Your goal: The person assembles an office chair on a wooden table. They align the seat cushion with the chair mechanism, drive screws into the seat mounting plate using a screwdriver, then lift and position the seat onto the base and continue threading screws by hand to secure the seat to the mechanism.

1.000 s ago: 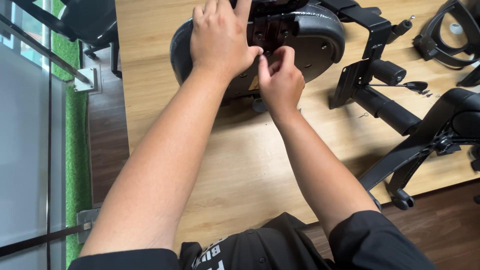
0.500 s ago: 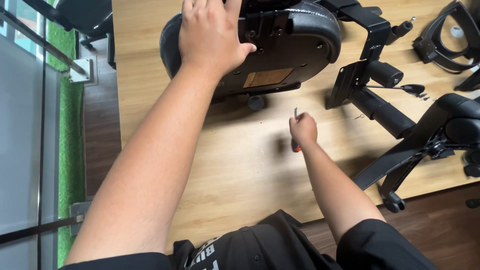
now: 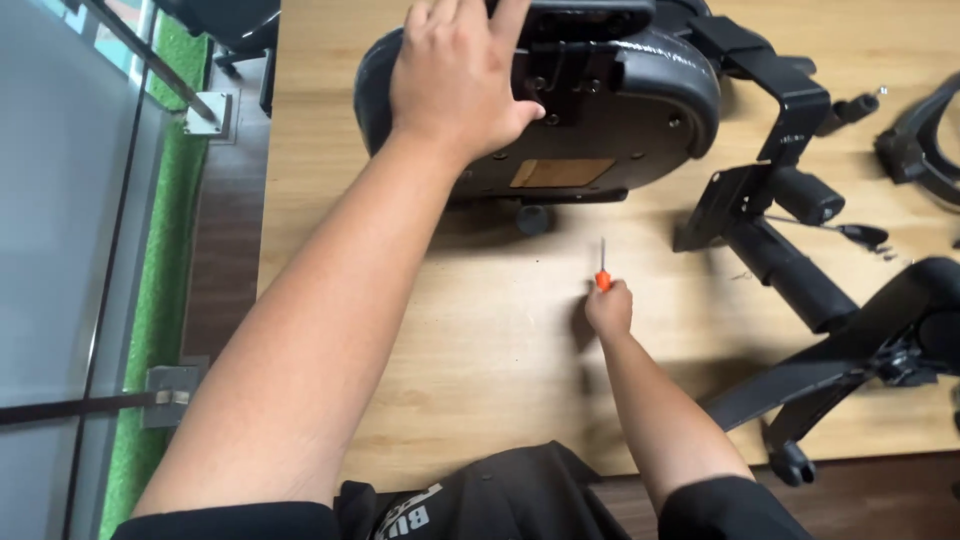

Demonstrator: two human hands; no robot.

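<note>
1. Pressing down, my left hand (image 3: 455,75) lay flat with fingers spread on the black office chair seat (image 3: 600,110), which sat upside down on the wooden table (image 3: 480,330).
2. My right hand (image 3: 608,308) was clenched around an orange-handled screwdriver (image 3: 602,268), shaft pointing toward the seat, just short of it.
3. Black chair base parts (image 3: 800,270) lay to the right.

An orange-handled screwdriver (image 3: 602,272) points upright just below the overturned black chair seat (image 3: 600,110) lying on the wooden surface (image 3: 480,340).
</note>
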